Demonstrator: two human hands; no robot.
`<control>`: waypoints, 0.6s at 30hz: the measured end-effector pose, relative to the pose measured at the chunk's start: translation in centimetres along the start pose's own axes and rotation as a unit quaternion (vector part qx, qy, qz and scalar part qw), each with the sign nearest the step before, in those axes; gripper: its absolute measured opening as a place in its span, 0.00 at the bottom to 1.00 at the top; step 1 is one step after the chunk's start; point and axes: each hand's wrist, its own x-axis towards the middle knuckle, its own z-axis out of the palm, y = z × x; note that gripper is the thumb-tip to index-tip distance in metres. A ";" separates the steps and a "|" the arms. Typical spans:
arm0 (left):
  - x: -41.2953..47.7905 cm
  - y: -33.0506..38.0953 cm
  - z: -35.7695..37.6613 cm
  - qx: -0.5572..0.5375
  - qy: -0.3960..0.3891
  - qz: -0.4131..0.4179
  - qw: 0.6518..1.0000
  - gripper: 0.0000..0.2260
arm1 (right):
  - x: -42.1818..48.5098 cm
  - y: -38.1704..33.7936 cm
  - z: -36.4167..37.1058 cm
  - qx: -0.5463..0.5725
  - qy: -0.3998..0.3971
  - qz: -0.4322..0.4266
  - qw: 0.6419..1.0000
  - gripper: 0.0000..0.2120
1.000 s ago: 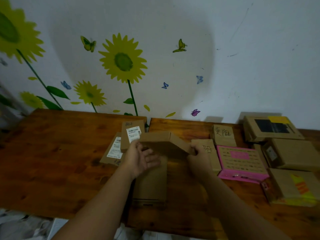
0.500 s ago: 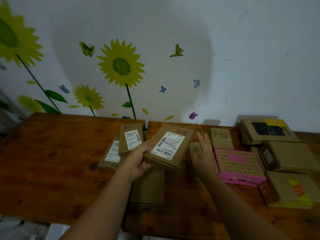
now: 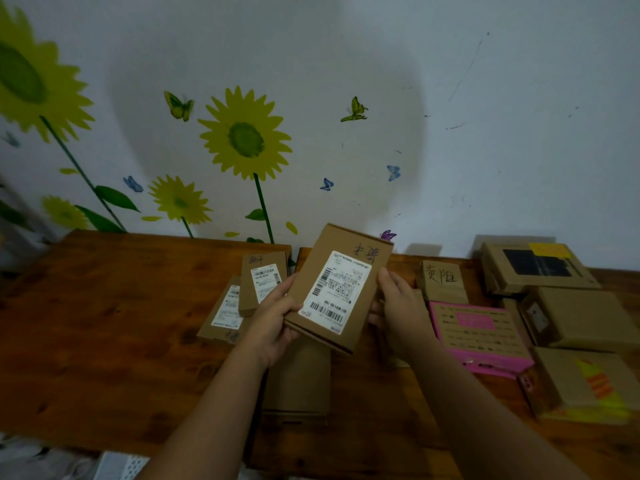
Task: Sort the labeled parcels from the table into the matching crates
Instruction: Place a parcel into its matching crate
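- Flat brown cardboard parcel [image 3: 337,289], held off the table [image 3: 104,323] above its middle, tilted, with the label [image 3: 334,289] facing up and handwriting at the far end.
- Gripped at the near left edge by the left hand [image 3: 273,320], thumb on top beside the label, fingers underneath.
- Steadied along the right edge by the right hand [image 3: 398,310], fingers nearly straight; cannot tell whether the thumb hooks below.
- Probably light: carried mostly from one edge with no visible sag.
- Probably stiff: crisp corners and flat faces, so likely fine under a firm pinch. Contents unknown, so better set down than dropped.
- Matte cardboard, likely grippy; the label looks smoother, and is better left uncovered for reading.
- Best taken across the long edges, thumb above and fingers below, near the middle to stop tipping; better kept off the flap seam at the near end.
- More parcels flat on the table: two labelled ones just to the left, one under the hands, a pink box [image 3: 479,334] and several brown ones to the right.
- White lattice thing [image 3: 121,465] below the table's near edge at lower left: possibly a crate, too little showing to tell.
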 end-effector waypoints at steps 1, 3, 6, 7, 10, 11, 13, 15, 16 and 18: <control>-0.1 0.2 -0.2 0.012 -0.008 -0.004 1.000 0.23 | 0.0 -0.2 -0.1 0.008 0.004 -0.006 1.000 0.19; -0.1 0.6 -0.7 0.048 -0.022 -0.012 0.999 0.24 | 0.3 -0.9 -0.5 0.047 0.027 -0.004 0.999 0.19; 0.0 1.6 -1.5 0.094 -0.045 -0.016 0.994 0.26 | 0.2 -2.2 -1.2 0.069 0.030 0.000 0.997 0.21; -0.2 2.0 -1.4 0.101 -0.046 -0.014 0.994 0.25 | 0.2 -2.3 -1.5 0.053 0.026 -0.001 0.998 0.19; 0.3 2.8 -1.0 0.098 0.012 0.015 0.995 0.20 | -0.1 -2.2 -1.6 0.019 0.022 -0.017 0.999 0.14; 0.7 2.7 -0.9 0.082 0.040 0.024 0.995 0.19 | -0.1 -2.0 -1.6 0.021 0.031 -0.026 0.999 0.14; 1.3 2.1 -0.7 0.039 0.079 0.036 0.995 0.23 | -0.5 -2.0 -1.2 0.044 0.053 -0.039 0.997 0.13; 1.0 1.3 -0.1 0.009 0.078 0.033 0.996 0.27 | -0.6 -2.1 -1.1 0.100 0.079 -0.041 0.991 0.12; 0.6 1.0 0.4 0.000 0.071 0.027 0.997 0.28 | -0.6 -2.2 -1.0 0.128 0.091 -0.034 0.987 0.13; -0.2 0.0 1.6 -0.003 0.050 0.007 0.999 0.30 | -0.6 -2.2 -0.7 0.176 0.104 -0.014 0.979 0.15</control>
